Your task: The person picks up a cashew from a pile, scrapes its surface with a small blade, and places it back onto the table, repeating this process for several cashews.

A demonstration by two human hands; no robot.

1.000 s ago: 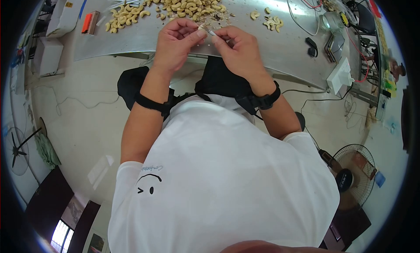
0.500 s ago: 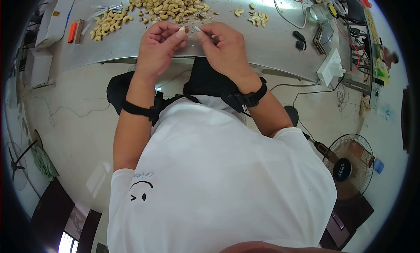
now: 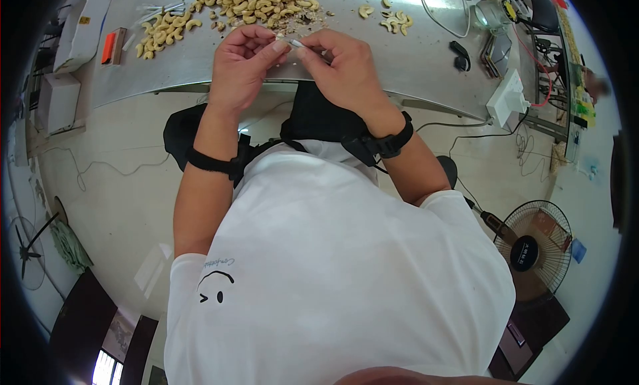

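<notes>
Over the near edge of the metal table, my left hand point(image 3: 241, 69) is closed in a pinch on a cashew nut point(image 3: 280, 36), mostly covered by the fingertips. My right hand point(image 3: 343, 65) grips a small, thin, light-grey tool point(image 3: 295, 43) whose tip points at the nut; its exact kind is too small to make out. The fingertips of both hands almost meet. Just beyond them lies a large heap of cashews point(image 3: 256, 4), with brown skin crumbs point(image 3: 303, 20) at its near side.
A smaller cashew pile point(image 3: 160, 35) and an orange-and-grey block point(image 3: 113, 47) lie to the left. On the right are several cashew pieces point(image 3: 397, 21), a black clip-like object point(image 3: 459, 55), a glass jar point(image 3: 489, 15), a white power strip point(image 3: 507, 100) and cables. A fan point(image 3: 532, 252) stands behind right.
My right hand has brought the tool's tip closer to the nut, and the gap between my hands has narrowed. The left hand still pinches the nut.
</notes>
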